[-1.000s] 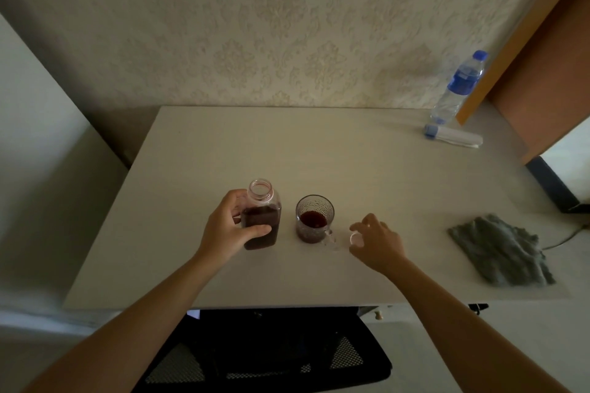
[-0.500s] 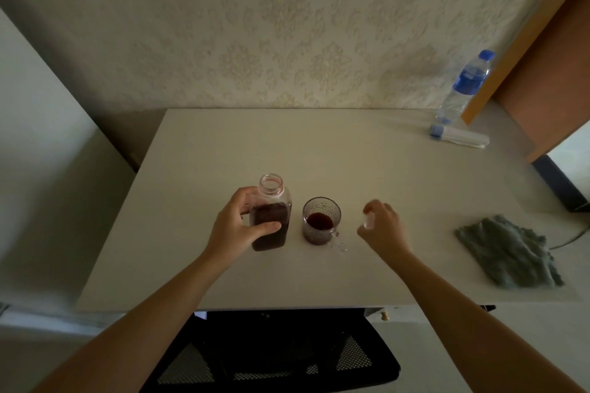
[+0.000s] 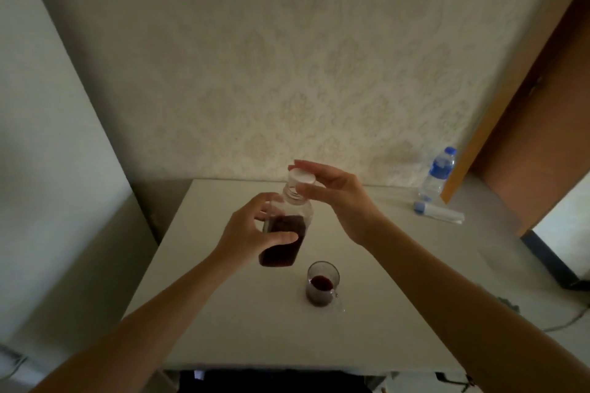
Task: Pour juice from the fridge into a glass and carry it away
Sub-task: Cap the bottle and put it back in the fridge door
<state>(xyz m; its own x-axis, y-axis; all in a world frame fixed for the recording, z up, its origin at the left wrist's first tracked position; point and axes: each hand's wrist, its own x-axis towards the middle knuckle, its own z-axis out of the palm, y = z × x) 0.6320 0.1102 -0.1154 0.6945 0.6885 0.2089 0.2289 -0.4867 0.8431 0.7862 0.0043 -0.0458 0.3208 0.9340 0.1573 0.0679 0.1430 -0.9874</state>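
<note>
- Table (image 3: 223, 313): pale top, bearing the glass.
- Left hand (image 3: 247, 233): fingers wrapped around the bottle (image 3: 282, 239), held raised above the table, tilted, dark juice inside.
- Right hand (image 3: 335, 198): pinching the white cap (image 3: 301, 176) at the bottle's mouth.
- Glass (image 3: 322, 284): upright on the table, part-filled, below the bottle.

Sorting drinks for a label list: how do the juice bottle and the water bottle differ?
The juice bottle holds dark red liquid; the water bottle looks clear. The juice bottle is gripped by the left hand, tilted above the table; the water bottle stands at the far edge. Caps: white versus blue. Both are transparent.
</note>
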